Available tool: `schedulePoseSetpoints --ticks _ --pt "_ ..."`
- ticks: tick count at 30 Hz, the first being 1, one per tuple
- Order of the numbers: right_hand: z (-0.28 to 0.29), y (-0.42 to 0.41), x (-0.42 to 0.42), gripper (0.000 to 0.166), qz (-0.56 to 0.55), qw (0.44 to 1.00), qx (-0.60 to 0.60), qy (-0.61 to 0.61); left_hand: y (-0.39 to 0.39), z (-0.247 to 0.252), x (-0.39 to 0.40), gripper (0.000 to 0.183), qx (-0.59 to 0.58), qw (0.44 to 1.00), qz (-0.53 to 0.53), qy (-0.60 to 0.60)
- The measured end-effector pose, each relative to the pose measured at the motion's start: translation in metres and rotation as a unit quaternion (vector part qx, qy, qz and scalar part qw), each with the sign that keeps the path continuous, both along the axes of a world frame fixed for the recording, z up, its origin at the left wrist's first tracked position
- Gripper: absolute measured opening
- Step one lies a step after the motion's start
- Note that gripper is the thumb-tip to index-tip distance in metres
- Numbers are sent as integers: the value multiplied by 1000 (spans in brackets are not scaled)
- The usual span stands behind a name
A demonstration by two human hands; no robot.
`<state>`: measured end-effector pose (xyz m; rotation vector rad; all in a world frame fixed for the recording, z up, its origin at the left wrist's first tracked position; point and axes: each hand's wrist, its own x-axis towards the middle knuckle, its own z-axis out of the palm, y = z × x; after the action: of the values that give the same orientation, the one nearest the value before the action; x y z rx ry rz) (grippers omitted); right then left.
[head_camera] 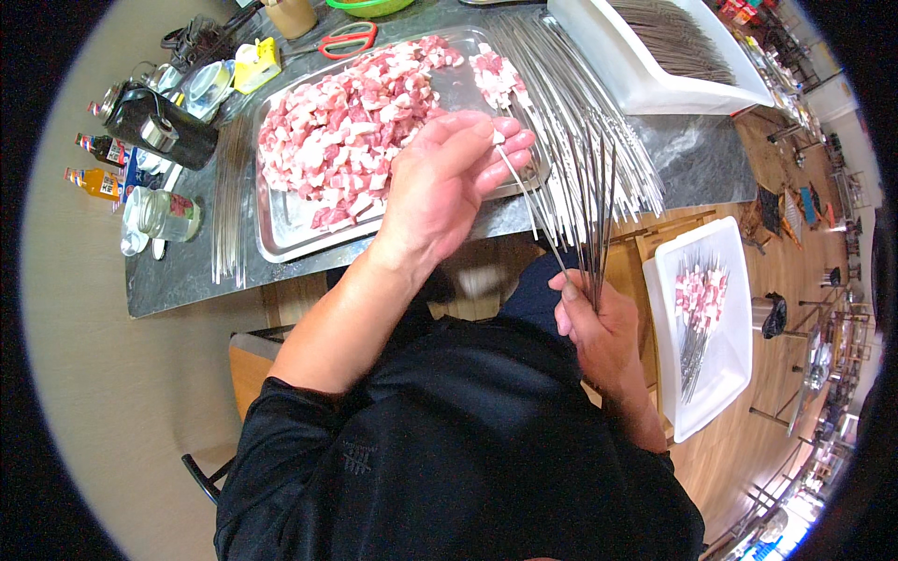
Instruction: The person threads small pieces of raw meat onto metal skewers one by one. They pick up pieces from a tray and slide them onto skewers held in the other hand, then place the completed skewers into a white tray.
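My left hand [449,175] is raised palm-up over the near right part of a metal tray [273,238]. Between its thumb and fingers is a small piece of pale meat [499,137], at the tip of a metal skewer [523,186]. My right hand [600,319] holds the lower end of that skewer, along with a bunch of several more skewers [596,245] pointing upward. A large heap of diced raw meat [351,126] fills much of the tray. Some loaded skewers of meat [498,77] lie across the tray's right side.
Many bare skewers [582,105] lie right of the tray, others [230,203] left. A white bin [694,98] holds more skewers. Lower right, a white tub [708,365] contains meat skewers. Red-handled scissors [349,41], a glass jar [168,214] and a black flask [161,126] stand around the table.
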<state>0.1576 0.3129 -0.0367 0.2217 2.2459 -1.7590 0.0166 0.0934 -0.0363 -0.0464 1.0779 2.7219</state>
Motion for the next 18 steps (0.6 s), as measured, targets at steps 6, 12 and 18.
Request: schedulePoseSetpoints --ticks 6,12,18 --pt "6 -11 -5 28 8 999 38 26 9 5 4 22 7 998 64 14" --pt "12 -25 -31 29 31 993 14 114 12 8 10 22 -12 999 46 25" --pt "30 -39 -58 31 10 995 29 95 14 6 29 26 -31 999 -14 38"
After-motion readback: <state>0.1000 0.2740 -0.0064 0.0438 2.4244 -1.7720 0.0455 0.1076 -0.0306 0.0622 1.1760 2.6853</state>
